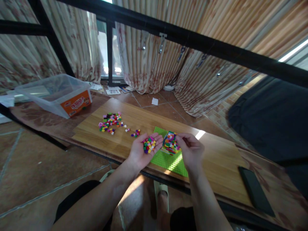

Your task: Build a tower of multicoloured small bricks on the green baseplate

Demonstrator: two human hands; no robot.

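Note:
My left hand is palm up with its fingers slightly curled, holding a heap of small toy bricks in many colours. Just right of it, a box-shaped structure of coloured bricks stands on a bright green baseplate. My right hand is at the structure's right upper edge, thumb and forefinger pinched together. Whatever sits between those fingertips is too small and hidden to make out. Farther left on the wooden board lies a loose pile of small bricks, with a smaller cluster nearer my left hand.
A clear plastic bin with an orange label stands at the left end of the bench. On the right end lies a dark phone-like slab. A black metal rail crosses above, before striped curtains. Papers lie beyond the bench.

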